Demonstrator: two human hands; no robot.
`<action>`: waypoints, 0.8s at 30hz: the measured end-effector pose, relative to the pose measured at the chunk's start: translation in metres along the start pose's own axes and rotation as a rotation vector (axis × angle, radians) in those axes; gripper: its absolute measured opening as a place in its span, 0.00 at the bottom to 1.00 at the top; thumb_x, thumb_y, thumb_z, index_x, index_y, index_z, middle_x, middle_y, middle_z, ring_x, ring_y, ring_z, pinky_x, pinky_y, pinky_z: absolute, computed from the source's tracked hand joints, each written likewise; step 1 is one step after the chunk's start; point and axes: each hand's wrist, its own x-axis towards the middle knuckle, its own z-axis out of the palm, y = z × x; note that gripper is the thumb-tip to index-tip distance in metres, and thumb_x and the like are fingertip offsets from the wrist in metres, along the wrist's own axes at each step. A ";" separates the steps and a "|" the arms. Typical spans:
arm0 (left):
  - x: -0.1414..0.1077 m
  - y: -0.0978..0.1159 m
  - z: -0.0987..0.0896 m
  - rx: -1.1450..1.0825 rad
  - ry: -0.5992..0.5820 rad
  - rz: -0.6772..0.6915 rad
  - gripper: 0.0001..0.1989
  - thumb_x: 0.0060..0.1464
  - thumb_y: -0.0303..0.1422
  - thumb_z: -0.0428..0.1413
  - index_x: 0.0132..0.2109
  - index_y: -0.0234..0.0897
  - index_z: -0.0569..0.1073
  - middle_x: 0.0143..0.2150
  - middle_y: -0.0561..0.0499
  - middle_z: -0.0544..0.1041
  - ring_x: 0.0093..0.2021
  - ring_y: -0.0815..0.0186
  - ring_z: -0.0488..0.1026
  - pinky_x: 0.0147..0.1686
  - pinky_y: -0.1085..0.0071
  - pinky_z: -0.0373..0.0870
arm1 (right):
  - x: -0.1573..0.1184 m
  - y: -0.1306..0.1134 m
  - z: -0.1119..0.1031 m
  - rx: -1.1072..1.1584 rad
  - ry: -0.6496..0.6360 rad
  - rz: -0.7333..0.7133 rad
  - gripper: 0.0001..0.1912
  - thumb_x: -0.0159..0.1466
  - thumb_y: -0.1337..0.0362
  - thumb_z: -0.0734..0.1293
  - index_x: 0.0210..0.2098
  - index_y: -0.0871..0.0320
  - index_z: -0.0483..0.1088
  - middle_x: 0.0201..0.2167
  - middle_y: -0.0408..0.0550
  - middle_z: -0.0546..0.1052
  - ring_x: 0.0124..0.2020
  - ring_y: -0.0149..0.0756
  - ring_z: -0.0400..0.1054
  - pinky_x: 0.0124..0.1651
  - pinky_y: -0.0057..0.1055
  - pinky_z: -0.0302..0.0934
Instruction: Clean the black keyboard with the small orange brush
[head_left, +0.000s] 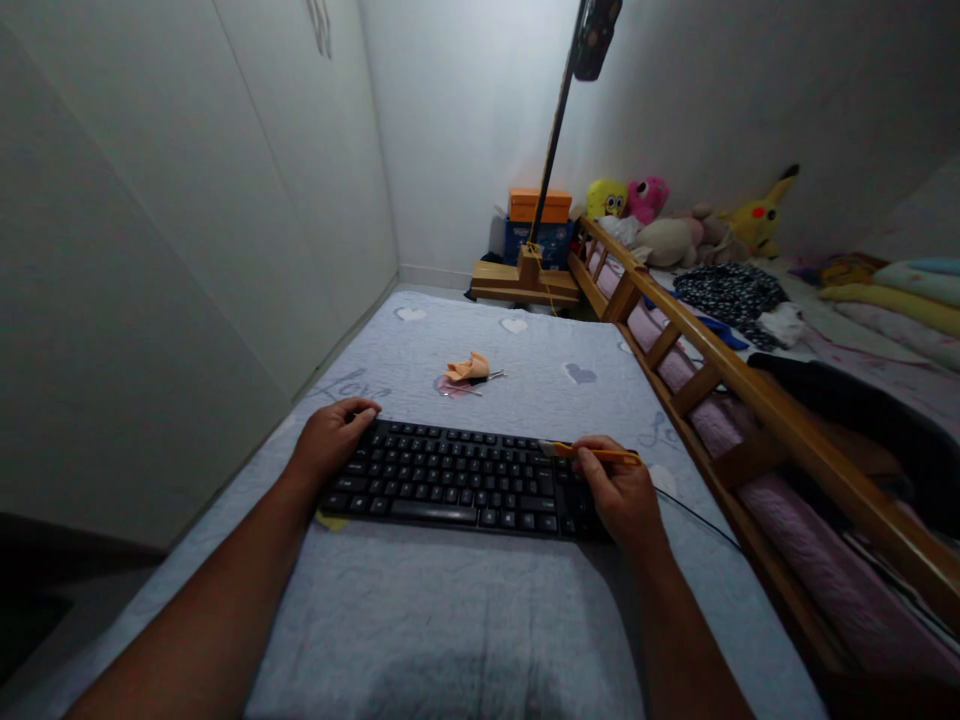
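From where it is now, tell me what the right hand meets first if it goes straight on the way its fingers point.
Most likely the black computer keyboard, along its upper keys, with the orange-handled brush held in the right hand leading; depth is unclear, so it might skim just above them.

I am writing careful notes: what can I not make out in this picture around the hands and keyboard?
All in the head view:
Lettering on the keyboard: too small and blurred.
Its right end: partly behind the right hand.
Middle of the brush: covered by that hand.
Far end of the cord: lost at the wooden rail.
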 end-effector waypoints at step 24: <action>0.000 -0.002 0.001 0.015 0.004 0.018 0.20 0.47 0.48 0.54 0.37 0.40 0.81 0.40 0.47 0.84 0.45 0.52 0.79 0.49 0.62 0.73 | -0.003 -0.002 -0.007 0.047 -0.171 0.057 0.17 0.65 0.53 0.62 0.28 0.57 0.72 0.20 0.43 0.71 0.22 0.33 0.64 0.27 0.29 0.58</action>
